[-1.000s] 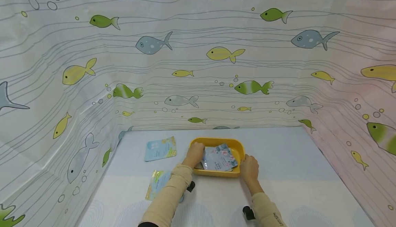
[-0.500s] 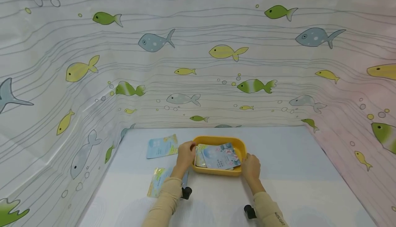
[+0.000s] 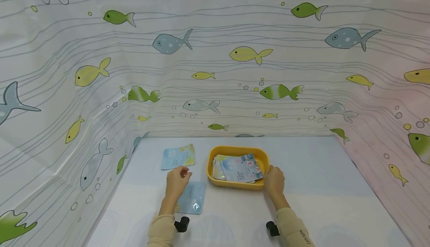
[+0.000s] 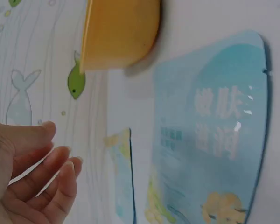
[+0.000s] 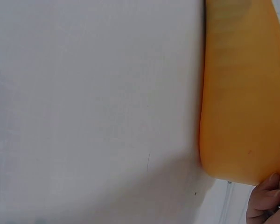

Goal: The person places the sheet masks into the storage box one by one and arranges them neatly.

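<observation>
My left hand hovers above the table over a light-blue sheet mask packet, covering part of it. Its fingers are loosely bent with nothing between them. In the left wrist view that packet lies flat, apart from the hand. A second blue packet lies farther back. To the right stands a yellow plastic tray with several overlapping packets inside, a floral blue one on top. My right hand grips the tray's right end; the right wrist view shows its fingers at the rim.
The white and pale-blue table extends to the right of the tray and in front of it. A fish-patterned sheet rises behind the table and along both sides. Black wrist camera mounts stick out from both forearms.
My left hand has left the tray and moved left and nearer, over the near packet. The packets in the tray are now uncovered. My right hand stays on the tray's right end.
</observation>
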Demonstrator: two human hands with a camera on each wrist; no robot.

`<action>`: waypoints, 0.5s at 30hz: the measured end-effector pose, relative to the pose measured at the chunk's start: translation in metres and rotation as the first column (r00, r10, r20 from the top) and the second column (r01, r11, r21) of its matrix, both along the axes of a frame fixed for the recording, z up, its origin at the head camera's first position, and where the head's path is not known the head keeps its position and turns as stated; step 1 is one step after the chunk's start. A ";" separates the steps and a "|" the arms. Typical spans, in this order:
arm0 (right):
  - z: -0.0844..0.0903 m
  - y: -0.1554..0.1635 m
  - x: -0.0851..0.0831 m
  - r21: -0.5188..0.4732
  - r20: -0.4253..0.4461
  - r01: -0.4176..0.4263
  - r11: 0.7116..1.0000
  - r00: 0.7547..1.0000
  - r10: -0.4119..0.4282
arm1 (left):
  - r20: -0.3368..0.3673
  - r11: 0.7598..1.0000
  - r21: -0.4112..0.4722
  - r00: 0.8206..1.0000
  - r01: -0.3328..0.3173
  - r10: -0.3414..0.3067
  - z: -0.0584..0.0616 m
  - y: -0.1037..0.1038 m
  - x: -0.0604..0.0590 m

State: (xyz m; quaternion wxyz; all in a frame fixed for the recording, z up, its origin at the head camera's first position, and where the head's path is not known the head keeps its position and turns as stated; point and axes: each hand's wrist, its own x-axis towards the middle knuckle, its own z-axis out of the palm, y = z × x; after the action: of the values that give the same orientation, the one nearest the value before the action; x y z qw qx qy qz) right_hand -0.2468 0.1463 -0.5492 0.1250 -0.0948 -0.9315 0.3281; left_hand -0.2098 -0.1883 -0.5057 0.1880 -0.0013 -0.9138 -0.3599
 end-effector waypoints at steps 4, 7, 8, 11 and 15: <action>0.001 0.000 0.000 -0.007 0.009 0.007 1.000 1.000 -0.006 | 0.103 0.996 -0.006 0.991 -0.087 0.087 -0.007 -0.020 0.018; 0.001 0.000 0.000 -0.014 0.020 0.011 1.000 1.000 -0.010 | 0.174 0.991 -0.040 0.975 -0.132 0.137 -0.011 -0.034 0.029; 0.001 0.000 0.000 -0.016 0.022 0.010 1.000 1.000 -0.010 | 0.196 0.988 -0.055 0.969 -0.144 0.152 -0.012 -0.038 0.032; 0.001 0.000 0.000 -0.022 0.030 0.011 1.000 0.999 -0.011 | 0.253 0.977 -0.131 0.948 -0.166 0.195 -0.017 -0.048 0.040; 0.001 0.000 0.000 -0.026 0.041 0.004 1.000 0.999 -0.003 | 0.312 0.967 -0.181 0.922 -0.180 0.230 -0.024 -0.057 0.047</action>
State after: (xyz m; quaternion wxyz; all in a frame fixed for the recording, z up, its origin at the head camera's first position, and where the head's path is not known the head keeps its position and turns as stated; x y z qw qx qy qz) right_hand -0.2467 0.1463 -0.5480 0.1052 -0.1046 -0.9294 0.3378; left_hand -0.1625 -0.2451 -0.5300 0.0683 0.1410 -0.9518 -0.2638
